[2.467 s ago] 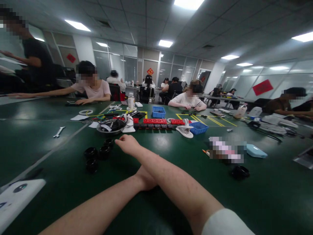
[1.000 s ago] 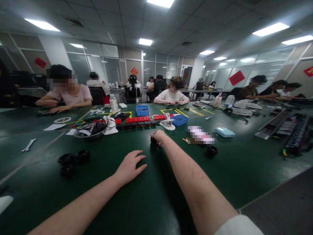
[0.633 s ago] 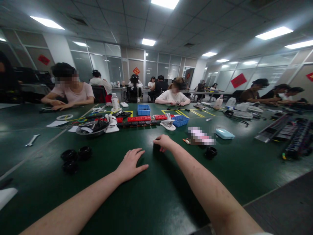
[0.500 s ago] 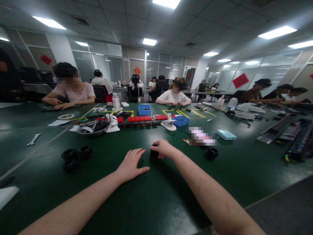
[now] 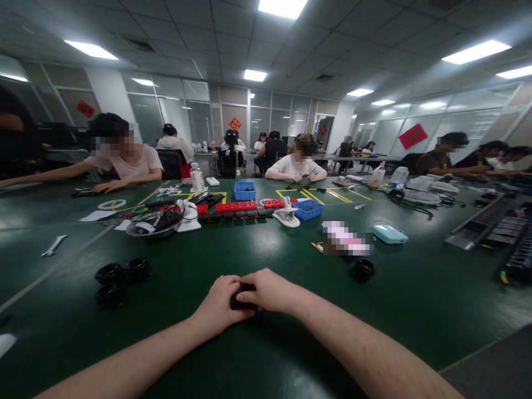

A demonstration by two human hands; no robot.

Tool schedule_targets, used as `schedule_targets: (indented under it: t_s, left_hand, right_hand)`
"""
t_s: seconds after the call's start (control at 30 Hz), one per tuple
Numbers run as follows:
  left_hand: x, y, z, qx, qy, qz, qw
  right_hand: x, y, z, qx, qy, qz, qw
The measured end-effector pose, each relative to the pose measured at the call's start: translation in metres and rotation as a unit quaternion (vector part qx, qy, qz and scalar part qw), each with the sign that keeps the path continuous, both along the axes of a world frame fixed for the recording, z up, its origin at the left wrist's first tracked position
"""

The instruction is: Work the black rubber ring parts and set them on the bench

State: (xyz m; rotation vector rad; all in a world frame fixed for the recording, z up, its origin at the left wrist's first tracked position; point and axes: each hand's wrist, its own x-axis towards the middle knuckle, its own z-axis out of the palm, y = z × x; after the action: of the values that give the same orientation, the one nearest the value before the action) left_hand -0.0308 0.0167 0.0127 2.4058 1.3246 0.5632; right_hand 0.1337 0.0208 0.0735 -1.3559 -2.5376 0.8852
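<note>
Both my hands meet on the green table (image 5: pixel 291 332) around one small black round part (image 5: pixel 241 296). My right hand (image 5: pixel 270 289) curls over its top and right side. My left hand (image 5: pixel 219 302) closes against its left side. Most of the part is hidden by my fingers. Three more black round parts (image 5: pixel 118 276) lie in a cluster to the left, and another black round part (image 5: pixel 364 269) sits to the right.
Farther back stand a metal bowl of cables (image 5: pixel 153 223), a row of red and black blocks (image 5: pixel 236 209), two blue bins (image 5: pixel 307 209), a white clamp (image 5: pixel 286 216), a light blue case (image 5: pixel 389 234) and a wrench (image 5: pixel 53 245). Several people sit at the tables beyond.
My right hand drew the black part from mid-table back towards me. My left hand, flat on the table before, has closed onto the part from the left.
</note>
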Motion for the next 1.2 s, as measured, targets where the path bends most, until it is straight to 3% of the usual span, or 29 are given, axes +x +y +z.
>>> schedule_targets:
  t_s: [0.27, 0.4, 0.53, 0.67, 0.97, 1.2]
  left_hand:
    - [-0.007, -0.010, -0.001, -0.034, -0.019, -0.008, 0.999]
    - [-0.010, -0.011, -0.001, -0.048, -0.033, -0.017, 0.998]
    - [-0.010, -0.008, -0.002, -0.061, -0.032, -0.015, 0.998]
    - [-0.009, -0.006, -0.003, -0.055, -0.039, -0.004, 0.998]
    - [-0.010, -0.005, 0.001, -0.094, 0.005, -0.016, 0.995]
    - [-0.016, 0.001, 0.006, -0.073, 0.013, -0.102, 0.992]
  right_hand:
    - [0.000, -0.005, -0.009, 0.101, -0.024, 0.037, 0.994]
    - [0.004, 0.002, -0.021, 0.133, -0.014, 0.089, 0.987]
    - [0.005, 0.008, -0.042, 0.228, 0.035, 0.118, 0.966]
    - [0.003, 0.008, -0.058, 0.273, 0.120, 0.097, 0.950]
    - [0.004, 0.003, -0.056, 0.232, 0.145, 0.105, 0.956]
    - [0.002, 0.001, -0.051, 0.196, 0.239, 0.229, 0.923]
